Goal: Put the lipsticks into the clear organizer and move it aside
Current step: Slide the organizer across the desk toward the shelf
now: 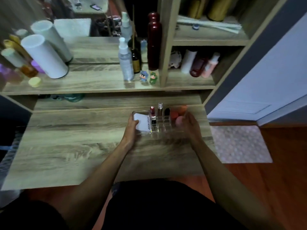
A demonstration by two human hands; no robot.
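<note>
The clear organizer sits on the wooden desk, right of centre, toward the back. Three lipsticks stand in its rear slots: a red one, a silver clear-capped one and a black one. Orange-red sponges sit at its right end, and a white packet lies in its left tray. My left hand grips the organizer's left end, fingers over the packet. My right hand holds the right end, partly hiding that side.
A raised shelf behind carries white cylinders, a spray bottle, a dark red bottle and two small figurines. A side cubby holds bottles. The desk edge is right of the organizer, with a patterned mat on the floor beyond.
</note>
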